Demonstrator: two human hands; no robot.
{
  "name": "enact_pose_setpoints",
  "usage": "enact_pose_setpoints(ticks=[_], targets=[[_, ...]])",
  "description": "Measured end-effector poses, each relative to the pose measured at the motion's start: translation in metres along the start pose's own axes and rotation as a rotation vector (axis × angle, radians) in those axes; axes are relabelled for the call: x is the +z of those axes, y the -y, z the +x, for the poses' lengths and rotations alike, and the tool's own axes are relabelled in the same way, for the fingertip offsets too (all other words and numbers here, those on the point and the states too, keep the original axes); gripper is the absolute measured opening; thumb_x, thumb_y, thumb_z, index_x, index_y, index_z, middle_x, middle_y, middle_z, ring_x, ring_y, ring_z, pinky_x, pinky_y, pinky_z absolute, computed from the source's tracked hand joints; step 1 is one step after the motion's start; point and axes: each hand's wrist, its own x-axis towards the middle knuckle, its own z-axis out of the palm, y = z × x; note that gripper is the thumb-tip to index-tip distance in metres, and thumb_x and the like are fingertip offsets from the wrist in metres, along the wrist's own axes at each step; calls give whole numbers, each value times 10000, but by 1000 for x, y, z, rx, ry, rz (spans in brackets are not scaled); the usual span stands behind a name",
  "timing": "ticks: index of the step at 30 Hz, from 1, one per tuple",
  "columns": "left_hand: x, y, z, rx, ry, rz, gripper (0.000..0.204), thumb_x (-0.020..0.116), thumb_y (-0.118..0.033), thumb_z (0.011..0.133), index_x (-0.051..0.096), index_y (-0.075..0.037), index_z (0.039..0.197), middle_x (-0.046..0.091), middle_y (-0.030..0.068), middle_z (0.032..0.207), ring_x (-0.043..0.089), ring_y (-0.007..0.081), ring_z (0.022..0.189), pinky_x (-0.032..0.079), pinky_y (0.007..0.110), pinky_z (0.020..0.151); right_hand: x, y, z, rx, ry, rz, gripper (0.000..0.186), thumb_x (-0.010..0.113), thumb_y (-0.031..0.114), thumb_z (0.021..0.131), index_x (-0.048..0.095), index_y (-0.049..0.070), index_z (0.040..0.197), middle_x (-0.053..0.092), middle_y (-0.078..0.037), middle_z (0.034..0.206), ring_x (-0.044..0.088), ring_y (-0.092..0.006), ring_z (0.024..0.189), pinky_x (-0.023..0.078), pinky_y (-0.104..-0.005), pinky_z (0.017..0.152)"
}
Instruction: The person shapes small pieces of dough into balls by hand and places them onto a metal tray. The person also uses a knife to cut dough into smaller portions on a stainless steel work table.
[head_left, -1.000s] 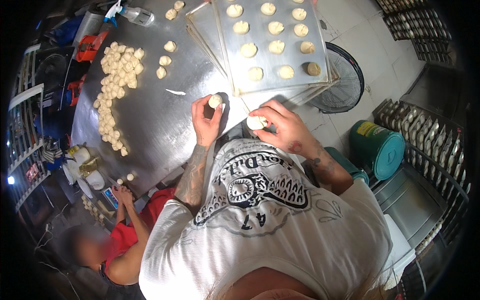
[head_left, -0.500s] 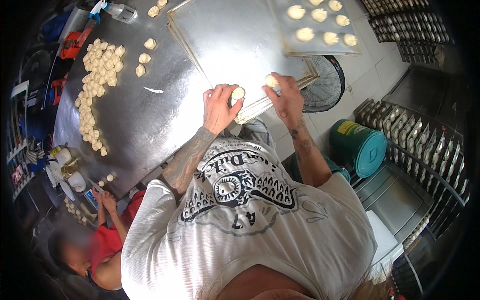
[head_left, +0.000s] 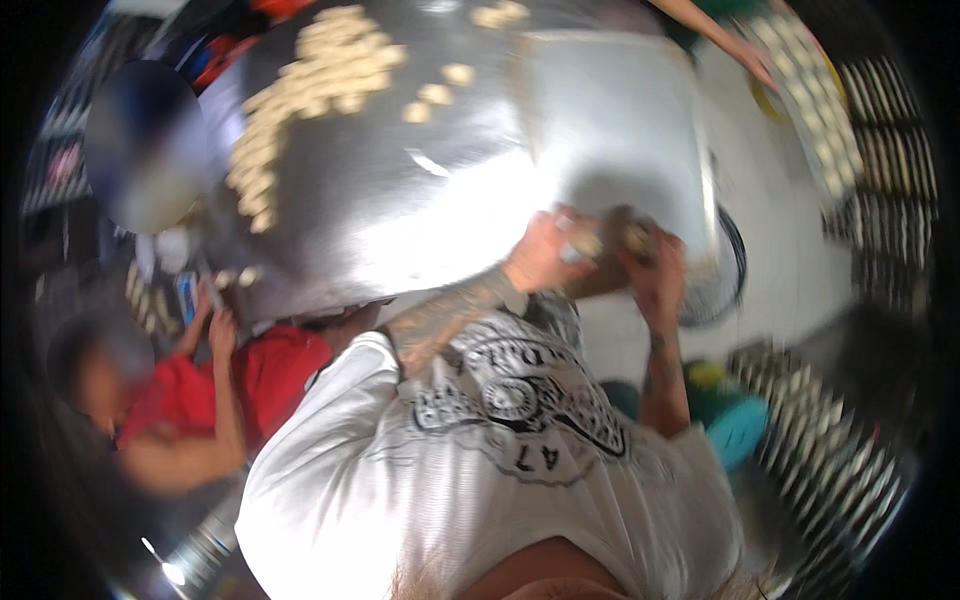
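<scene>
Two dough balls are right of centre in the frame, above the near part of a bare metal tray [head_left: 620, 110]: a pale ball [head_left: 589, 246] pinched in the left hand [head_left: 546, 248], a shadowed ball [head_left: 639, 238] gripped in the right hand's [head_left: 662, 275] fingertips. Blur hides how firmly. Held this close, the balls could bump and dent if the hands drift together; overly tight fingers could flatten them. A dough pile [head_left: 335, 65] lies upper left; upper right, a co-worker's hand [head_left: 757, 64] is beside a filled tray [head_left: 815, 105].
</scene>
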Motion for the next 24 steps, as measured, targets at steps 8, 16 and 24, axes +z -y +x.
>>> enact_pose_setpoints(ticks=[8,16,24], targets=[[-67,59,-28,-491,-270,-1515,576,395,-510,1172,556,-74,1512,662,109,1404,611,192,1248,493,348,1074,114,173,36,-327,317,649,722,493,508,1101,495,-35,1578,553,-234,1563,516,-433,1411,361,-524,1213],[-209,279,-96,-575,-1079,-1007,547,661,-450,1053,584,-64,1432,642,123,1399,594,241,1330,535,450,1034,304,348,184,-604,156,213,427,683,243,1032,664,14,1393,678,-229,1312,677,-437,1177,560,-464,993],[-266,393,-8,-754,-1042,11,323,669,-147,916,715,-119,1235,693,129,1157,663,342,1102,428,494,1020,420,447,324,-411,269,-243,547,721,525,965,731,62,1256,793,-183,1006,771,-376,956,600,-473,818]])
